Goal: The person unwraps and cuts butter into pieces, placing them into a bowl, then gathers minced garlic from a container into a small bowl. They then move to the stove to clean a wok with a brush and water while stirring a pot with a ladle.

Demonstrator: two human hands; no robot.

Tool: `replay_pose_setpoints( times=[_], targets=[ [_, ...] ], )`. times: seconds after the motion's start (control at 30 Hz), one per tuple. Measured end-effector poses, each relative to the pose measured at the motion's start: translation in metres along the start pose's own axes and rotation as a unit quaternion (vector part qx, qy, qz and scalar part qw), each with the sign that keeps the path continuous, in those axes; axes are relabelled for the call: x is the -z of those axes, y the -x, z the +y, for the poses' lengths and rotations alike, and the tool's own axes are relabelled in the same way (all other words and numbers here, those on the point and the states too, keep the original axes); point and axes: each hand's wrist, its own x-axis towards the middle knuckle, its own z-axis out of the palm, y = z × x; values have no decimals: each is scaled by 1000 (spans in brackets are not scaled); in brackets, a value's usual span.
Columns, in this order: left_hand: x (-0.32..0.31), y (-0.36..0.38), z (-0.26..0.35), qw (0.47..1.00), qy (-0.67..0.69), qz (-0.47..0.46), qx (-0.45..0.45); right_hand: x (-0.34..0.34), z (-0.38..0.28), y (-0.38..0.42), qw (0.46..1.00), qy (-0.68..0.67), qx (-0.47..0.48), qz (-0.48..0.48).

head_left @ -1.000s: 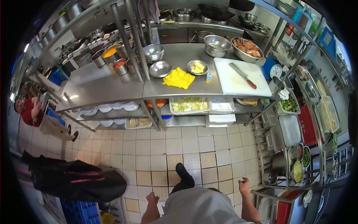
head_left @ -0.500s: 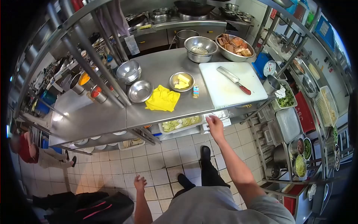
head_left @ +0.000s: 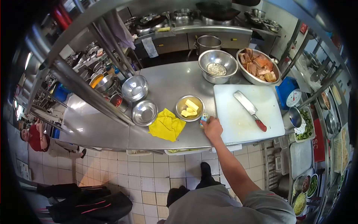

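Observation:
On the steel counter my right hand (head_left: 213,129) has its fingers closed on a small blue and yellow box (head_left: 203,119). The box stands just right of a metal bowl (head_left: 179,105) holding yellow pieces (head_left: 191,106). A white cutting board (head_left: 238,123) lies right of the hand, with a red-handled cleaver (head_left: 247,103) on it. Left of the bowl are a crumpled yellow cloth (head_left: 167,125) and an empty metal bowl (head_left: 144,112). My left hand is out of the frame.
A bowl of meat chunks (head_left: 259,67), stacked steel bowls (head_left: 217,64) and a blue scale (head_left: 285,91) sit behind the board. Metal posts (head_left: 91,99) rise at the left. A person in red (head_left: 37,137) stands far left. Containers of vegetables (head_left: 305,127) are at the right.
My right hand has moved from in front of the counter onto the small box and closed on it. My left hand has left the view. The view has moved closer to the counter.

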Motion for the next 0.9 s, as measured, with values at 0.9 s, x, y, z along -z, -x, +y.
replay_pose_setpoints(
  times=[0.9],
  targets=[
    [241, -296, 176, 812, 581, 47, 28, 4, 23, 20, 1000, -10, 15, -16]
  ],
)
